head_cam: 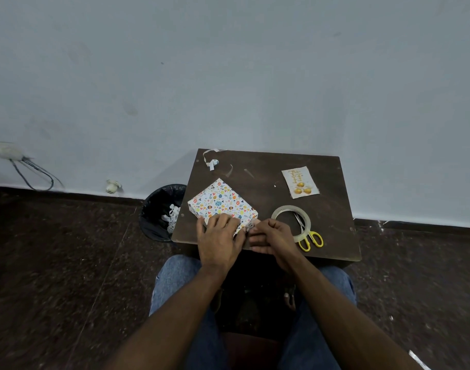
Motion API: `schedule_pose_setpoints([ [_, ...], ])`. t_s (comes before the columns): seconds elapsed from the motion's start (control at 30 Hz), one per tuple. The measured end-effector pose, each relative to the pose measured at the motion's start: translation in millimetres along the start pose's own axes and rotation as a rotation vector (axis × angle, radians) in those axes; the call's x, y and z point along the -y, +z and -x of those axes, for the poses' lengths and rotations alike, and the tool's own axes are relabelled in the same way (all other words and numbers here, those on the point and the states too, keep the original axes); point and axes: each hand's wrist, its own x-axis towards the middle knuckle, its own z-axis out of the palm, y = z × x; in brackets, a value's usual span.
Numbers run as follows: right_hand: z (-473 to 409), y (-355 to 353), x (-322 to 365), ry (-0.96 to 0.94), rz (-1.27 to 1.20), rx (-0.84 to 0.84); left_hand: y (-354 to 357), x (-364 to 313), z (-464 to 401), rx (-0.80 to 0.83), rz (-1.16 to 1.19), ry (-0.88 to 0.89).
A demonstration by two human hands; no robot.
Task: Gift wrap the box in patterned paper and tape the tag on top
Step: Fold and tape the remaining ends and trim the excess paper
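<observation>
A box wrapped in white paper with coloured egg patterns (221, 200) lies on the left half of a small dark wooden table (265, 166). My left hand (220, 237) presses flat on the box's near corner. My right hand (272, 237) pinches the paper flap at the box's near right end, fingers closed on it. A cream gift tag with gold print (300, 182) lies at the back right of the table, apart from the box. A roll of clear tape (291, 222) rests right of my right hand.
Yellow-handled scissors (310, 239) lie partly under the tape roll near the front right edge. Paper strips (212, 159) lie at the table's back left corner. A black bin with paper scraps (163, 212) stands on the floor left of the table. A wall rises behind.
</observation>
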Motion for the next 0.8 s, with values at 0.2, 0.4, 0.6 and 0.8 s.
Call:
schedule_pose_setpoints([
  [0.2,0.0,0.5,1.9,0.012,-0.011,0.032,-1.0,-0.8,1.0,-0.029,0.026,-0.011],
  [0.4,-0.8,4.6,6.2,0.027,-0.034,0.031,-1.6,-0.6,0.5,-0.01,0.026,-0.018],
  [0.6,-5.0,9.7,7.6,0.041,0.007,-0.028,-3.0,-1.8,-0.4,0.011,0.032,-0.029],
  [0.8,-8.2,15.1,11.5,0.08,0.039,-0.081,-3.1,-1.6,0.0,0.023,0.04,-0.033],
])
